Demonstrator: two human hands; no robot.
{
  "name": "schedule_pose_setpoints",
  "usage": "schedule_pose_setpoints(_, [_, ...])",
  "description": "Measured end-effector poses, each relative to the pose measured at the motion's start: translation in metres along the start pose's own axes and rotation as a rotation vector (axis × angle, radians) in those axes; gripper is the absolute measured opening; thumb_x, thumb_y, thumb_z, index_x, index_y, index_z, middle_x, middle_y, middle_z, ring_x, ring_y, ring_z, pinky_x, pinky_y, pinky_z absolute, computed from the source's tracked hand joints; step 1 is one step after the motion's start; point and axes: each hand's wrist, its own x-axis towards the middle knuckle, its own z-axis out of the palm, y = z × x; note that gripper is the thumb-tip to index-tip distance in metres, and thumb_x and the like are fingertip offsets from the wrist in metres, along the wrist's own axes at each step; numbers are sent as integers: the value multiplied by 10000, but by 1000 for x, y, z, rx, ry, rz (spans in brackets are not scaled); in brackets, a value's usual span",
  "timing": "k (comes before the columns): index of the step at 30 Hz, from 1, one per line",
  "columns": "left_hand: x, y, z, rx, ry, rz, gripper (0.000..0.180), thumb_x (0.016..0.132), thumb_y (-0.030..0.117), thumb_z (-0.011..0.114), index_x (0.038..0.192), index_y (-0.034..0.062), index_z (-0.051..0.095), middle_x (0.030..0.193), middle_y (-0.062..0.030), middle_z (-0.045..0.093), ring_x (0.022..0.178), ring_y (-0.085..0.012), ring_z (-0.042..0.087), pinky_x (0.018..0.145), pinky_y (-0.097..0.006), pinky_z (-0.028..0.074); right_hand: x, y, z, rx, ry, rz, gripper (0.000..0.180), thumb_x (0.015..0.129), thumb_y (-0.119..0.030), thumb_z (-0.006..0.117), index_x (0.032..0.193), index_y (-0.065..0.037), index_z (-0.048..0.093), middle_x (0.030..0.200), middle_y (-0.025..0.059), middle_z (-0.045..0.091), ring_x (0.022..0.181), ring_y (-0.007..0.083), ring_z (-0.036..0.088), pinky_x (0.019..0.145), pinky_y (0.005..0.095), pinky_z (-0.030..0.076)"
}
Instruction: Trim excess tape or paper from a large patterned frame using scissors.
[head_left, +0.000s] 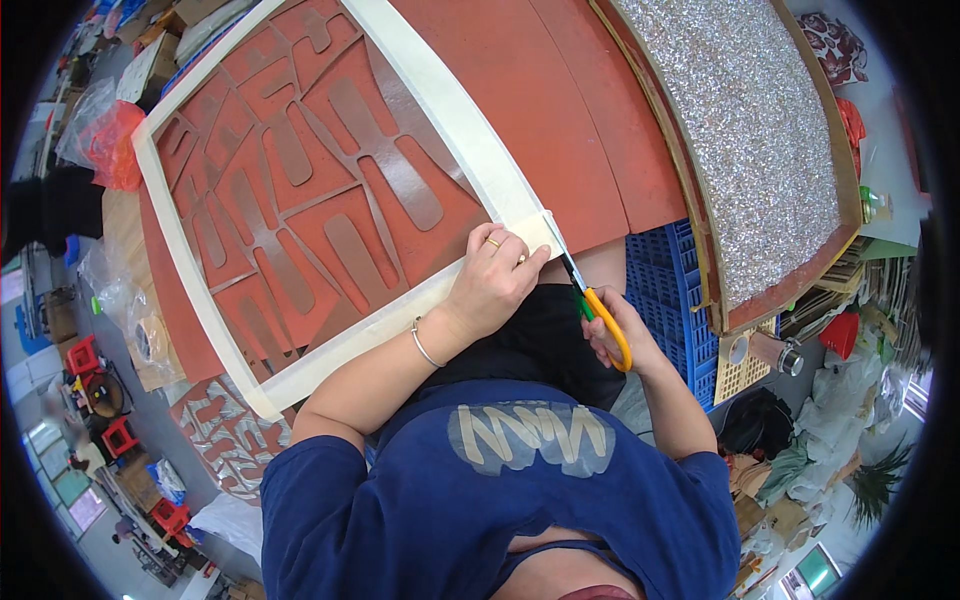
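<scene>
A large brown cut-out sheet (340,245) with long rounded openings lies on the red tabletop (560,160). Cream strips (440,85) frame it along its edges. My left hand (495,265), with a ring and a bracelet, has its fingers curled at the near right corner, pinching the cream border (520,228). In my right hand (622,328) is a pair of scissors (606,318) with orange and green handles. Their blades point up and away, against the outer edge of that corner. Whether the blades have cut into the strip cannot be made out.
On the right stands a wood-edged board (750,140) with a glittery silver surface. Below the table's right side are blue plastic crates (665,300). Another patterned sheet (225,435) lies low on the left. A red plastic bag (112,148) sits at the far left.
</scene>
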Motion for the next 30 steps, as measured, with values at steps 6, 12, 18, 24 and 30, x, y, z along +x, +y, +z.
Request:
schedule_pose_setpoints(6, [0,-2,0,-147,2,2,265,687,-13,676,944,42,650,749,-57,478,794,-202,532,931,-461,436,7,-1,1,-122,-60,-99,720,799,-639,515,1159,-32,372,809,49,490,541,64,455,465,184,406])
schedule_pose_setpoints(12, [1,-2,-1,-181,-7,-3,261,681,-21,676,935,36,651,767,-63,496,808,-204,546,943,-461,440,13,-8,4,-238,-53,-157,771,777,-667,513,1171,-20,366,819,45,490,548,65,457,470,186,406])
schedule_pose_setpoints(18, [1,-4,-1,-189,13,13,257,687,-17,677,937,35,648,784,-65,528,892,-206,578,954,-460,429,14,-8,7,-207,-1,-100,742,776,-642,546,1129,-11,378,803,38,488,512,55,446,434,177,390])
schedule_pose_setpoints(24, [1,-6,-2,-213,7,7,255,688,-12,679,937,37,649,779,-64,530,920,-209,578,958,-453,426,14,-16,10,-214,57,-15,687,768,-621,575,1058,-23,402,706,24,475,445,59,426,385,177,371])
schedule_pose_setpoints(30, [0,-4,-4,-285,34,-22,231,697,-11,672,922,33,647,774,-73,523,943,-231,574,952,-459,431,16,-4,6,-65,-84,-98,740,755,-688,496,1064,-22,407,754,55,512,506,90,500,433,198,430])
